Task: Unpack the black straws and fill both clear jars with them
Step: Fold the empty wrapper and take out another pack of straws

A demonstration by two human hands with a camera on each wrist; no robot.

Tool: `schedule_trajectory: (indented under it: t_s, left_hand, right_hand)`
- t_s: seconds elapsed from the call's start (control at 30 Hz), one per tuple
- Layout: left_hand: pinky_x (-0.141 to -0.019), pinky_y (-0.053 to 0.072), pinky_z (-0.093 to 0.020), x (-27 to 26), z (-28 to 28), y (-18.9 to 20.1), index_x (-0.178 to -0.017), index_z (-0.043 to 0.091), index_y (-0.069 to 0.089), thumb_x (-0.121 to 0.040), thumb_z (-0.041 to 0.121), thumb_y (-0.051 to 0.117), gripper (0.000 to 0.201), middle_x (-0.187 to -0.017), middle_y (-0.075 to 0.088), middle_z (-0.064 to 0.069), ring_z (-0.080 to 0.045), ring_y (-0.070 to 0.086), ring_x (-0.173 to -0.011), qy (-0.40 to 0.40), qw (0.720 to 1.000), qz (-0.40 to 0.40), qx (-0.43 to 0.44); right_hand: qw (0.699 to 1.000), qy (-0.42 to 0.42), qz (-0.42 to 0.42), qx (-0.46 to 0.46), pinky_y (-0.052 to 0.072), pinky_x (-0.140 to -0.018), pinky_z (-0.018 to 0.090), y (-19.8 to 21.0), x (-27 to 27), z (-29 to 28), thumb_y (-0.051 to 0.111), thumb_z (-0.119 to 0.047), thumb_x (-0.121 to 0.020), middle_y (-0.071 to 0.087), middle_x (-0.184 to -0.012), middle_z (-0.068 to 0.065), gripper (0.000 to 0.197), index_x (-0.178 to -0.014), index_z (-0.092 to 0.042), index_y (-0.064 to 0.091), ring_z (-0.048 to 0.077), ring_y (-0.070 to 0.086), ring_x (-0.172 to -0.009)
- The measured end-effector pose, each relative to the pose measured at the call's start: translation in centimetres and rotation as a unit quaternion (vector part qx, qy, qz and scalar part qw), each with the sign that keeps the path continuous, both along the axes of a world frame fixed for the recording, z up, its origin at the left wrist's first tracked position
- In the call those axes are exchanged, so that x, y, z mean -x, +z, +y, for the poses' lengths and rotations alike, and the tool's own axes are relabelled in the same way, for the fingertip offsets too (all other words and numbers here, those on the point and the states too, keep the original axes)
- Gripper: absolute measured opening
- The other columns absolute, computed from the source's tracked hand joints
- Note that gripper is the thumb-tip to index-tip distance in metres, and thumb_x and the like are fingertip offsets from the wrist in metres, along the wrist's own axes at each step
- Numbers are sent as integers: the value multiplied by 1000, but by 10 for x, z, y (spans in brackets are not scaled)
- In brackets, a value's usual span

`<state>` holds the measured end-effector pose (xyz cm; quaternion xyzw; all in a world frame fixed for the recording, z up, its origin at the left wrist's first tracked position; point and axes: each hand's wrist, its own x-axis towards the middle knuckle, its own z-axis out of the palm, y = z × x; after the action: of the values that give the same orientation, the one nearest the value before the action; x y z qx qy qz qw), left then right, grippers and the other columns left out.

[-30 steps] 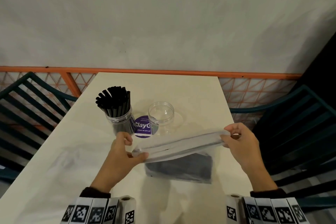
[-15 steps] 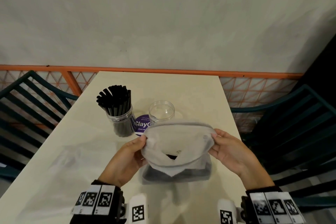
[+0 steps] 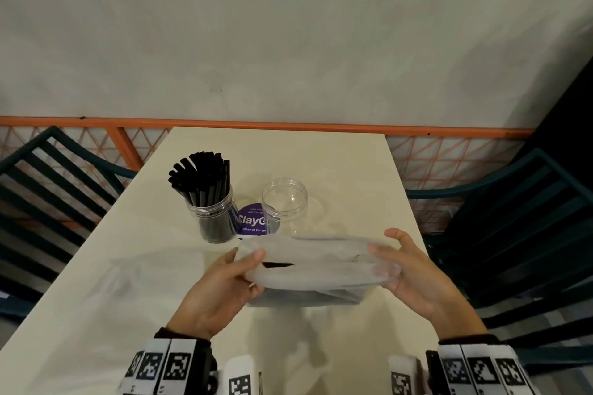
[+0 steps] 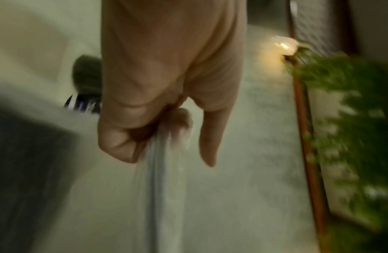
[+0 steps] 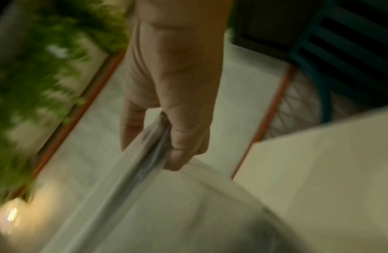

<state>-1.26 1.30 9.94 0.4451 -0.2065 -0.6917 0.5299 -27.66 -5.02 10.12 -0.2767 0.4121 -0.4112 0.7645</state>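
Observation:
A frosted plastic bag [image 3: 316, 261] with black straws [image 3: 305, 295] dark inside its lower part sits near the table's front edge. My left hand [image 3: 247, 263] pinches the bag's left top corner, and the left wrist view shows the film [image 4: 160, 171] held between thumb and curled fingers. My right hand [image 3: 385, 253] grips the right top corner, with the bag [image 5: 145, 154] stretched taut in the right wrist view. Behind the bag, the left clear jar [image 3: 213, 215] is packed with black straws [image 3: 200, 178]. The right clear jar [image 3: 285, 204] stands empty.
A purple round sticker [image 3: 252, 221] lies on the cream table [image 3: 112, 282] between the jars. Dark teal slatted chairs stand at the left [image 3: 48, 196] and right [image 3: 513, 234]. An orange rail [image 3: 288, 126] runs along the wall behind the table.
The bag's top was stretched flat, then bulged open as my hands came together, and now my hands have spread apart, pulling the mouth wide and low over the straws.

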Motion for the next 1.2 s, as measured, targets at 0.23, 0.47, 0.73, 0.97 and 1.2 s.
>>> schedule_trajectory:
  t_s: [0.23, 0.47, 0.73, 0.97, 1.2]
  left_hand:
    - [-73, 48, -33, 0, 2, -14, -91, 16, 55, -81, 7, 59, 15, -105, 57, -12, -21, 56, -86, 81, 914, -398, -18]
    - [-80, 54, -40, -5, 6, -14, -84, 15, 66, -79, 17, 68, 5, -87, 71, -8, -27, 65, -84, 62, 886, -458, 30]
    - [-69, 51, -31, 8, -2, -12, -83, 3, 63, -78, 9, 57, 10, -79, 67, -11, -21, 62, -70, -11, 990, -137, -30]
    - [-63, 61, -36, 2, 1, -13, -83, -2, 74, -63, 2, 65, 23, -90, 74, -17, -25, 72, -77, 7, 993, 110, -40]
    - [-70, 54, -35, 1, 1, -22, -71, 4, 72, -71, 9, 46, 27, -87, 71, -13, -26, 66, -81, 26, 992, 117, -43]
  right_hand:
    - [853, -94, 475, 196, 40, -58, 23, -6, -7, 1, 64, -6, -80, 54, -93, 5, 23, -95, -15, 50, 16, 53, -72]
    - [900, -67, 395, 171, 57, -70, 33, -10, -6, 2, 66, -9, -82, 72, -76, 8, 9, -74, -12, 70, 23, 69, -73]
    - [993, 10, 119, 15, 58, -59, 32, -20, -16, 6, 50, -1, -91, 71, -86, 17, 15, -103, -1, 58, 26, 71, -75]
    - [981, -17, -148, -125, 58, -74, 51, -25, 7, -4, 88, 12, -22, 66, -108, 26, 87, -105, 8, 60, 37, 68, -95]
    - [980, -26, -160, -111, 55, -52, 36, -22, 17, 0, 76, 2, -41, 64, -82, 15, 49, -88, 1, 63, 28, 66, -66]
